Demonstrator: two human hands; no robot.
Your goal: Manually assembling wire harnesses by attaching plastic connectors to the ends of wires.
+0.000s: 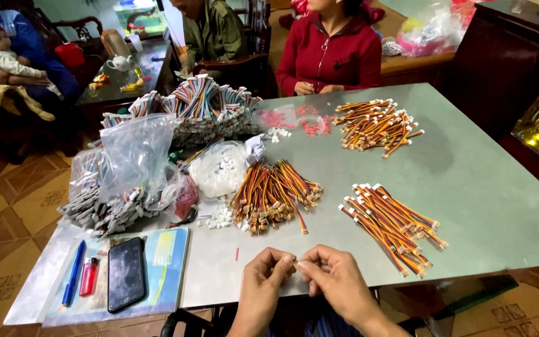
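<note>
You're in a home living room doubling as a workshop: tiled floor (pixel 7 206), wooden armchairs (pixel 244 65), wire-harness bundles (pixel 272 195) covering the table (pixel 481 187).

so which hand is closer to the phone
Left. The left hand sits just right of the black phone, across the bare table; the right hand is farther right, beyond the left hand.

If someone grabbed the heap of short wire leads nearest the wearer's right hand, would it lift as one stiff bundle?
Probably not: the wire heap lies loose and fanned out with no tie visible, so leads would likely slip free. Each looks thin and probably bends. Pushed, they should slide easily on the smooth grey table.
</note>
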